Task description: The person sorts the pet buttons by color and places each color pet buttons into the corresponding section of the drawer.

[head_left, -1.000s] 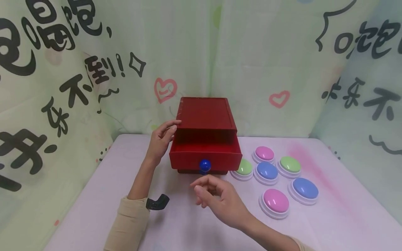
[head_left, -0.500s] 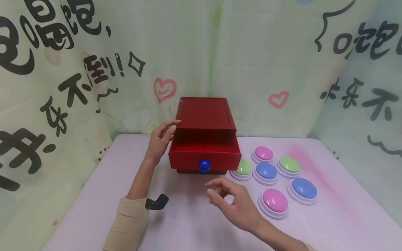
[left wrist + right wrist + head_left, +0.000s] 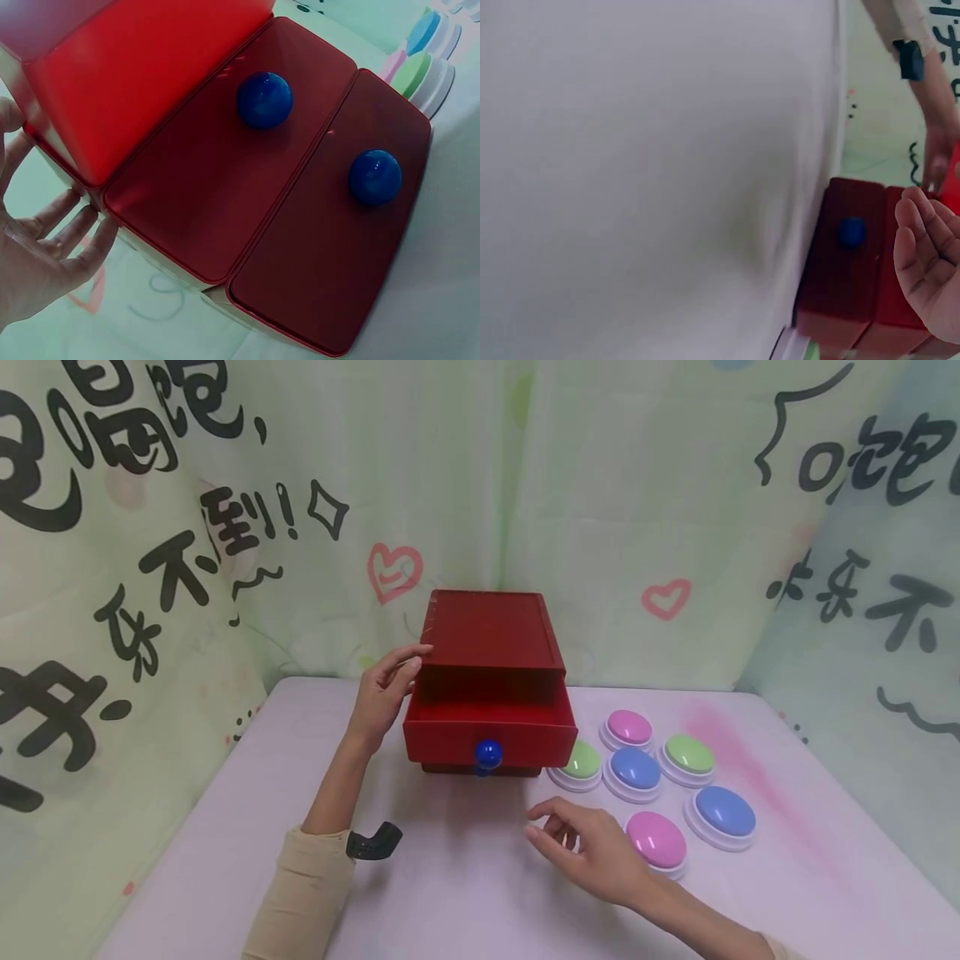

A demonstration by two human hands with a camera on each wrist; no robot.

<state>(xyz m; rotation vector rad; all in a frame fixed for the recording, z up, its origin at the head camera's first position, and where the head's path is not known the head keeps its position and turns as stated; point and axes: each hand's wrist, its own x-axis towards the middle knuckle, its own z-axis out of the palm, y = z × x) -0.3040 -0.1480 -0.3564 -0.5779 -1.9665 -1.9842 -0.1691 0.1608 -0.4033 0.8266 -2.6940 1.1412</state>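
Note:
A red two-drawer box [image 3: 487, 628] stands at the back middle of the table, its upper drawer [image 3: 448, 742] pulled out. Inside, the visible part of that drawer is bare red. Blue round knobs are on both drawer fronts, an upper knob [image 3: 265, 100] and a lower knob [image 3: 375, 177] in the left wrist view. My left hand [image 3: 384, 697] rests its fingertips against the box's left side, near the top edge. Loosely bent and holding nothing, my right hand [image 3: 600, 852] hovers over the table in front of the box, overlapping a pink button [image 3: 656, 838] in the head view.
Several domed push buttons in white bases stand right of the box, among them a blue button [image 3: 726, 811] and a green button [image 3: 690, 753]. A black wrist mount [image 3: 375, 842] sticks out from my left wrist. Printed curtains [image 3: 585, 527] enclose the table.
My right hand has drawn away from below the knob, moving right and slightly toward me. The left hand stays at the box's side, and the drawer remains pulled out.

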